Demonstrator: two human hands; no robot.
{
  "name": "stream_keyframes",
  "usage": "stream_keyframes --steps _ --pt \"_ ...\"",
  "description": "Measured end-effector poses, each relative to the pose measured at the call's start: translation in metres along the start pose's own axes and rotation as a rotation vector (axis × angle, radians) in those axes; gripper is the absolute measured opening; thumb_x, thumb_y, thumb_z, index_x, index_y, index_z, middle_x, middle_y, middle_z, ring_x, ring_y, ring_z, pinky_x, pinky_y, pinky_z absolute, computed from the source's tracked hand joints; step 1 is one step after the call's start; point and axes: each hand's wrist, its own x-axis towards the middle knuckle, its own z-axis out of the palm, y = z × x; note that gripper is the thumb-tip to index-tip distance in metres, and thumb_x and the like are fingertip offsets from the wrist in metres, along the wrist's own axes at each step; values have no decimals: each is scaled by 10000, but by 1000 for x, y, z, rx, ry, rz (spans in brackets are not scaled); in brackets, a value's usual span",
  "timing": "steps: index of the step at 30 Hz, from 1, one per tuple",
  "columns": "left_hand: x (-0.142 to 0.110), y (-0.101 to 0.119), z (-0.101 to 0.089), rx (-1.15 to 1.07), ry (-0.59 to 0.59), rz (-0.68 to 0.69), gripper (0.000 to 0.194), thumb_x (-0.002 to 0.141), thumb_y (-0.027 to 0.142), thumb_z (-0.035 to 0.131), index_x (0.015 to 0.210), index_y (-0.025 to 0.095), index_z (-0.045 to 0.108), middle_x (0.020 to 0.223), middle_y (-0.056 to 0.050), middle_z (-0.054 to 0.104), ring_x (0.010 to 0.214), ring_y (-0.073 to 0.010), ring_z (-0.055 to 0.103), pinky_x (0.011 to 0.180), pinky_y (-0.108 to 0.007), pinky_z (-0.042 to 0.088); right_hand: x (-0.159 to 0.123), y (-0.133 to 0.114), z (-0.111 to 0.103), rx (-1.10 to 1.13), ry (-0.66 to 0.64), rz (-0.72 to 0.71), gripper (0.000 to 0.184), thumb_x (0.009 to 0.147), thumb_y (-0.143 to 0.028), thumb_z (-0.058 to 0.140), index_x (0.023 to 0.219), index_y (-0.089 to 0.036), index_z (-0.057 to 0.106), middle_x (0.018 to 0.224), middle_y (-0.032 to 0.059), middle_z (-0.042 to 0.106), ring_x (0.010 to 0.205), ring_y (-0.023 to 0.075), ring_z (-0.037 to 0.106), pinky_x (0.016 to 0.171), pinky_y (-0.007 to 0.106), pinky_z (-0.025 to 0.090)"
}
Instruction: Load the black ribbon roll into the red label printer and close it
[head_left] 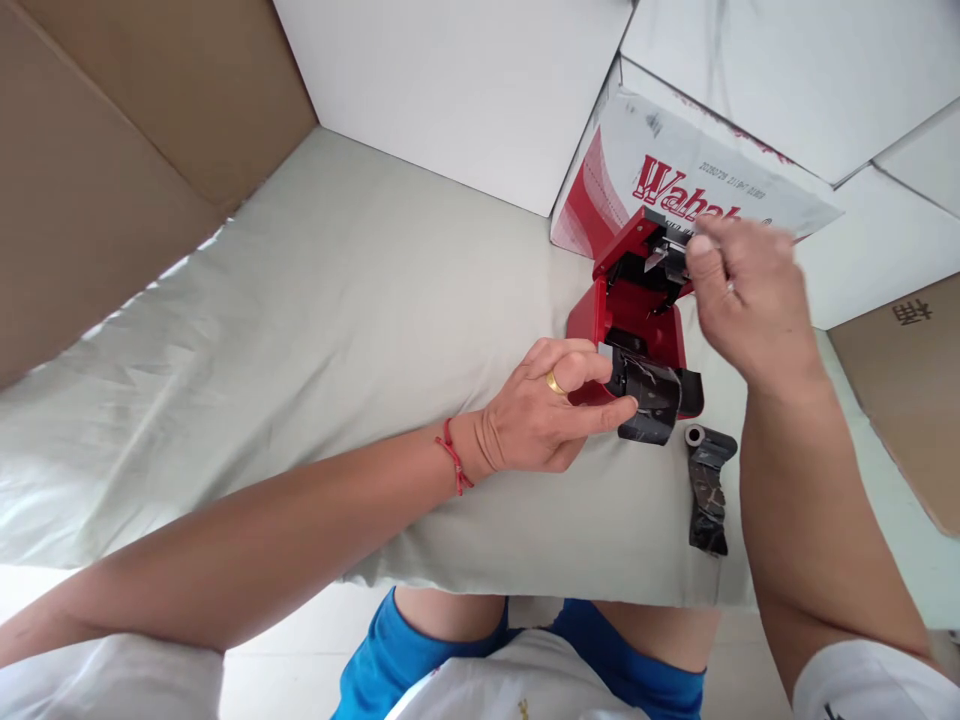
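A red machine (581, 318) that looks like a label printer stands on the cloth with its hinged lid (626, 243) raised. Black ribbon (651, 400) drapes over its front edge, wrinkled and glossy. My left hand (551, 405), wearing a gold ring, is at the front left of the machine, its fingers against the left end of the ribbon. My right hand (750, 290) is closed around the right part of the raised lid, thumb by the metal and black mechanism (667, 258) inside it; its other fingertips are partly hidden and blurred. Right of the machine lies a loose black ribbon roll (709, 485), partly unrolled.
A white and red printed carton (600, 190) stands right behind the machine. White boxes (465, 90) line the back. Brown cardboard stands at the left (135, 150) and right (907, 400). Pale green cloth (300, 300) covers the table, whose front edge is near my lap.
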Motion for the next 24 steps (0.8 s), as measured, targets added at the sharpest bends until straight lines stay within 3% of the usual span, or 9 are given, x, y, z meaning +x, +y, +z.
stream_keyframes --steps 3,6,8,11,15,20,24 --pt "2 1 0 17 12 9 410 895 94 636 1262 274 673 1233 -84 648 1224 -273 638 958 -433 613 -17 -1 6 48 -9 55 468 1156 -463 450 1361 -165 747 1306 167 798 1249 293 714 1111 463 510" --pt "3 -1 -1 38 18 -33 407 938 134 591 1326 249 636 1248 -98 683 1276 -276 652 1033 -454 603 -46 -17 1 137 5 75 457 1153 -472 462 1081 -197 820 1078 123 824 1022 252 761 906 402 568" --pt "3 -4 -1 55 17 -86 462 965 136 533 1414 214 602 1316 -127 706 1371 -283 637 1113 -468 567 -64 -26 -2 149 -41 61 434 1141 -468 495 1009 -220 826 1051 109 829 979 253 772 849 407 586" --pt "3 -10 -2 65 -64 -181 608 979 89 431 1569 215 509 1502 -143 686 1534 -264 567 1245 -475 454 -81 -32 -2 123 -71 38 373 1131 -437 522 1160 -243 839 1198 104 837 1120 283 786 923 442 624" --pt "5 -17 -4 -18 -199 -299 791 906 8 403 1661 243 388 1590 -102 670 1538 -211 591 1357 -473 289 -84 -31 -1 113 -55 40 376 1135 -413 520 1204 -229 842 1217 99 838 1144 274 793 932 428 641" --pt "8 -20 -6 -39 -194 -340 847 877 32 438 1687 252 327 1462 -66 764 1449 -214 666 1387 -520 235 -83 -32 -4 120 -103 72 408 1151 -435 477 1192 -271 849 1212 67 837 1137 246 793 884 391 635" --pt "7 -20 -1 -32 -164 -326 776 872 56 479 1621 249 420 1443 -74 765 1426 -233 672 1382 -537 251 -87 -32 -1 164 -85 96 391 1149 -421 488 1208 -277 847 1216 63 838 1170 240 791 920 390 642"
